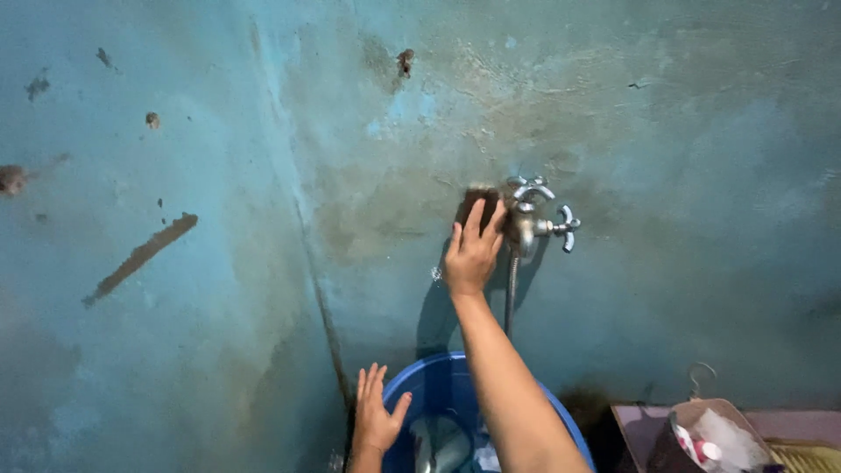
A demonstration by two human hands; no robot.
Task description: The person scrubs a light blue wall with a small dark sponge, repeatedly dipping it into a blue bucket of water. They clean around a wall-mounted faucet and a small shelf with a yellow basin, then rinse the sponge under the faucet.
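Partly hidden: right hand point(471, 254) gripping brown scrubber point(478, 200) beside tap point(536, 217); left hand point(377, 419) open

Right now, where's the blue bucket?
In the head view, the blue bucket sits at the bottom centre, against the teal wall below the metal tap, with the left hand on its rim.

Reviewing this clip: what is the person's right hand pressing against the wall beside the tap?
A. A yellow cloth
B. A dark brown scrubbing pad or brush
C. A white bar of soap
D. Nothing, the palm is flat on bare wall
B: the right hand holds a dark brown scrubbing pad against the teal wall, just left of the metal tap, fingers spread over it.
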